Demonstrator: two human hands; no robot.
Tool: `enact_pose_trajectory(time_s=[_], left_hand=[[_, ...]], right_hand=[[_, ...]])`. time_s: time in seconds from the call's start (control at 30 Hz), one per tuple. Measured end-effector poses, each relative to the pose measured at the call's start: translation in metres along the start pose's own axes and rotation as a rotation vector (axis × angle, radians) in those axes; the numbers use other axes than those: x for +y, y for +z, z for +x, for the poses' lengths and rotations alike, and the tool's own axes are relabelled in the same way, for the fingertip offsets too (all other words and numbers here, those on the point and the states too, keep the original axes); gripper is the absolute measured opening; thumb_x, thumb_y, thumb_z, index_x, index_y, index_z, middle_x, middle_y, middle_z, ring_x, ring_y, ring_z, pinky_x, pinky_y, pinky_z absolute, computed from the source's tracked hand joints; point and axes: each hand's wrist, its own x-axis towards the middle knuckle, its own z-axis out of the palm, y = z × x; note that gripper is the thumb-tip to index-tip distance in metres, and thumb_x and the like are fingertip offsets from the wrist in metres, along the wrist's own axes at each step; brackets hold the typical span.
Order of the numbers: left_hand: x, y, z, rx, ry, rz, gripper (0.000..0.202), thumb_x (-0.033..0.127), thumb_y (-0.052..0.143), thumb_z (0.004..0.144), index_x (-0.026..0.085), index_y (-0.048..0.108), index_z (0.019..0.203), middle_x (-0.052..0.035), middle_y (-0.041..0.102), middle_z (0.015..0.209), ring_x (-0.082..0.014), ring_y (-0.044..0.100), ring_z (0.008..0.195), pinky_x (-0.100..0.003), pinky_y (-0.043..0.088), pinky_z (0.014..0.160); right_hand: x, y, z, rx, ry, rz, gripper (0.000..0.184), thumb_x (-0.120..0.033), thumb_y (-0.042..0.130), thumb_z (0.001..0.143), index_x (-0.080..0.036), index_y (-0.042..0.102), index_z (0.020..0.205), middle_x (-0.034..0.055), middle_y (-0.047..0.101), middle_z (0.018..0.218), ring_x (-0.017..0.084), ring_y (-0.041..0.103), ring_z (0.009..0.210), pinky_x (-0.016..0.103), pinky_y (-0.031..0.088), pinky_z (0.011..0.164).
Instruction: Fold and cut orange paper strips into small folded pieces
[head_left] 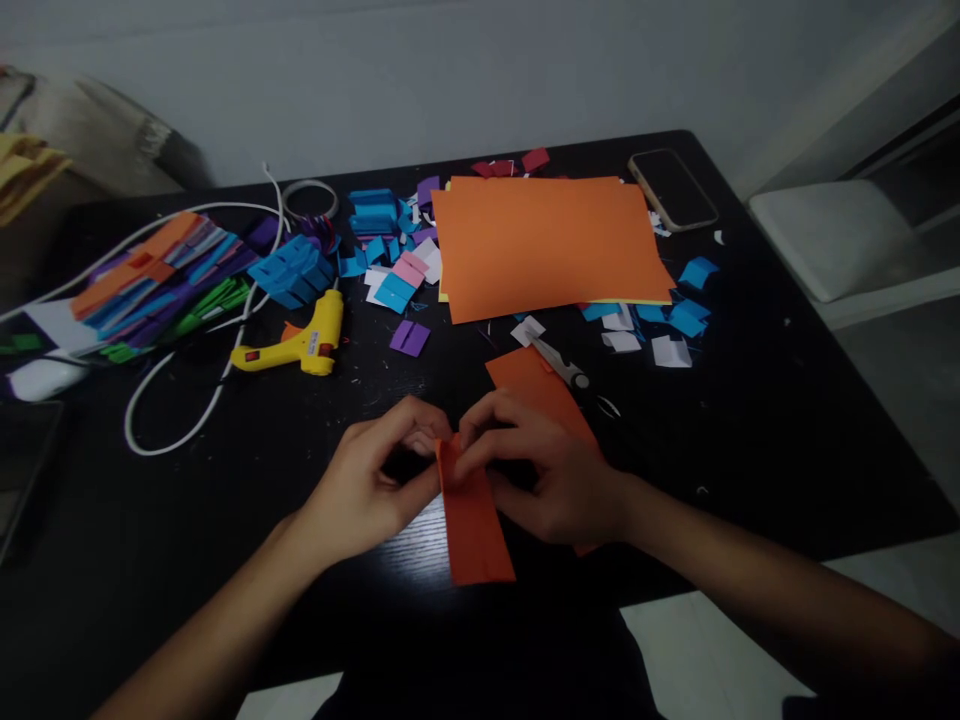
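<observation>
Between my two hands is a folded strip of orange paper [478,535], held above the near edge of the black table. My left hand [367,480] pinches its upper left edge. From the other side, my right hand [544,465] grips the top of the same strip with thumb and fingers. A second orange paper piece [536,380] lies on the table, partly hidden under my right hand and wrist. Just beyond that hand rests a pair of scissors [559,362], overlapping the second piece.
A stack of orange sheets [551,245] lies at the back, small coloured paper pieces [409,338] scattered around it. Left are a yellow glue gun [304,345], a looping white cable [139,440] and bundled folded strips [165,270]. A phone [673,188] sits at the far right corner.
</observation>
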Motion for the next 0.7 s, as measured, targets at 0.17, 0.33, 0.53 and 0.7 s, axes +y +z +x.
enact_pose_trajectory(time_s=[0.17,0.33,0.53,0.7], left_hand=[[0.0008,0.0003,0.0011,-0.036,0.044,-0.036,0.016,0.009,0.07,0.089,0.021,0.062,0.097,0.0027,0.069,0.089,-0.0075,0.065,0.075,-0.016,0.052,0.068],[-0.0005,-0.0008,0.0003,-0.097,0.119,-0.024,0.018,0.007,0.068,0.088,0.02,0.063,0.099,0.0015,0.07,0.09,-0.0095,0.066,0.077,-0.019,0.053,0.072],[-0.0013,-0.0012,-0.0011,-0.153,0.12,-0.036,0.02,0.002,0.065,0.086,0.02,0.064,0.096,0.0004,0.07,0.088,-0.0116,0.066,0.078,-0.023,0.053,0.072],[0.0004,-0.0005,-0.0025,-0.125,0.112,-0.019,0.023,0.0,0.064,0.085,0.021,0.063,0.095,0.0021,0.07,0.087,-0.0104,0.067,0.078,-0.021,0.053,0.073]], right_hand=[[0.0042,0.0,0.0011,-0.029,-0.071,-0.085,0.016,-0.005,0.07,0.086,-0.019,0.072,0.094,0.0027,0.066,0.088,0.017,0.059,0.085,0.033,0.048,0.079],[0.0072,0.0001,0.0007,-0.068,-0.107,-0.082,0.023,0.001,0.065,0.078,-0.018,0.066,0.092,-0.0038,0.057,0.069,0.014,0.05,0.069,0.03,0.04,0.071],[0.005,-0.0002,-0.0008,-0.043,-0.071,0.004,0.017,-0.009,0.073,0.079,-0.017,0.069,0.093,-0.0043,0.056,0.069,0.012,0.049,0.068,0.029,0.04,0.071],[0.002,0.0006,-0.0017,0.022,0.027,0.062,0.018,-0.008,0.076,0.08,-0.018,0.063,0.086,-0.005,0.053,0.072,0.009,0.049,0.064,0.024,0.039,0.062]])
